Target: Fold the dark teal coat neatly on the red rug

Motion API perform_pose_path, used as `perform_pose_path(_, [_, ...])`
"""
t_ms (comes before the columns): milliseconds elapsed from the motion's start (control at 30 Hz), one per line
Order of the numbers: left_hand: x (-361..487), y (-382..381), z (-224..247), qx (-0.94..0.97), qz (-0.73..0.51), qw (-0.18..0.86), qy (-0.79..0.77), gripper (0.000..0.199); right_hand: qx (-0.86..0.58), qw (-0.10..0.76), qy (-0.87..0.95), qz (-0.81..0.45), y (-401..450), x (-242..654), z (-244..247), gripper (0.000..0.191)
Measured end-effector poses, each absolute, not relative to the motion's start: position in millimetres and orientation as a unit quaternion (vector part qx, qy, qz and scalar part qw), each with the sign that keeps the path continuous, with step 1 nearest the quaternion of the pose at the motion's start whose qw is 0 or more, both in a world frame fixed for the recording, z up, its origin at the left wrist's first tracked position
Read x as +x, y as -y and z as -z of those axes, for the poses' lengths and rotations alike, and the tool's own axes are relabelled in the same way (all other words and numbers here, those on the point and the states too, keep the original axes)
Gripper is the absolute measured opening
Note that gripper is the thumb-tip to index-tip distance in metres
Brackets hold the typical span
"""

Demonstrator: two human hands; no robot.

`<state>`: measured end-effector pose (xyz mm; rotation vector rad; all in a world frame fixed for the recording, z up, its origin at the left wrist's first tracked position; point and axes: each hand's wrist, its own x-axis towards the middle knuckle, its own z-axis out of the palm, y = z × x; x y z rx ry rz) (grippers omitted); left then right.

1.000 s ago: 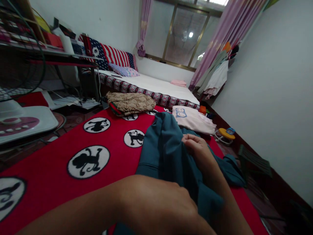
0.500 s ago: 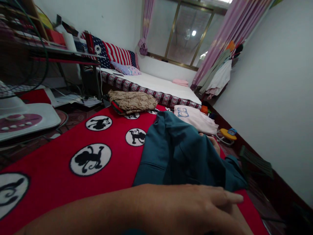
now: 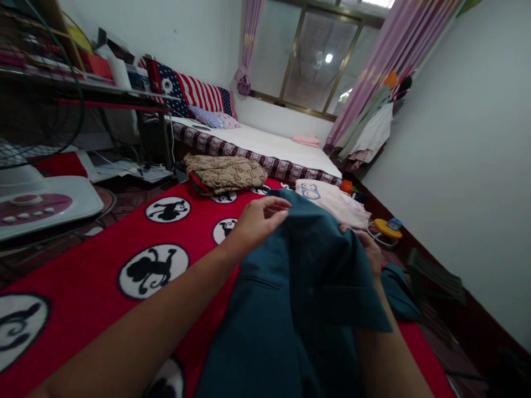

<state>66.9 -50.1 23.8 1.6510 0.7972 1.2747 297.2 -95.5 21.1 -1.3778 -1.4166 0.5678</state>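
A dark teal jacket (image 3: 261, 309) with a slit pocket lies across a red blanket (image 3: 203, 260) printed with black monkeys in white circles. My right hand (image 3: 368, 246) is closed on a raised part of the jacket, and cloth hangs down in front of my forearm. Just above the jacket's upper left part is my left hand (image 3: 265, 218), thumb and fingers apart, with nothing seen between them. Whether its fingertips touch the cloth is unclear. Another teal piece of cloth (image 3: 400, 293) lies to the right of my right forearm.
Beyond the jacket lie a folded pink garment (image 3: 332, 202) and a brown patterned garment (image 3: 226, 171). A white-topped bed (image 3: 265, 138) stands under the window. At left are a fan base (image 3: 37, 204) and a cluttered desk (image 3: 116, 88); at right, a yellow stool (image 3: 388, 228).
My left hand has moved from the near edge up and forward to the jacket's upper left. My right hand has lifted some cloth, and more of the jacket shows near me.
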Motion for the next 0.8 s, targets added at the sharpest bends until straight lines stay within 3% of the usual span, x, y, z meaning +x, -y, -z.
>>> perform_pose_path(100, [64.7, 13.8, 14.8, 0.572, -0.523, 0.481, -0.409, 0.033, -0.545, 0.507, 0.559, -0.365, 108.9, 263.1, -28.4, 0.022])
perform_pose_path(200, [62.2, -1.9, 44.8, 0.412, -0.476, 0.631, -0.454, 0.031, -0.494, 0.391, 0.616, -0.473, 126.7, 233.4, -34.4, 0.048])
perform_pose_path(267, [59.0, -3.9, 53.7, 0.339, -0.461, 0.686, -0.449, 0.032, -0.490, 0.294, 0.696, -0.436, 138.6, 226.0, -40.3, 0.059])
perform_pose_path(367, [55.0, -2.1, 55.3, 0.341, -0.457, 0.698, -0.434, 0.037, -0.518, 0.147, 0.792, -0.288, 153.1, 230.2, -49.5, 0.054])
perform_pose_path(467, [56.0, -0.5, 55.9, 0.439, -0.456, 0.643, -0.432, 0.048, -0.484, 0.035, 0.854, -0.190, 161.7, 232.8, -50.6, 0.065])
perform_pose_path(600, [59.1, -2.2, 61.8, 0.563, -0.441, 0.545, -0.437, 0.061, -0.438, -0.038, 0.890, -0.120, 166.7, 209.6, -36.0, 0.083])
perform_pose_path(700, [55.7, -3.2, 61.2, 0.639, -0.397, 0.472, -0.460, 0.052, -0.439, -0.090, 0.889, -0.094, 170.0, 181.3, -23.7, 0.072])
perform_pose_path(800, [50.0, -0.1, 51.9, 0.661, -0.344, 0.473, -0.471, 0.043, -0.452, -0.090, 0.884, -0.082, 171.9, 165.4, -20.7, 0.023])
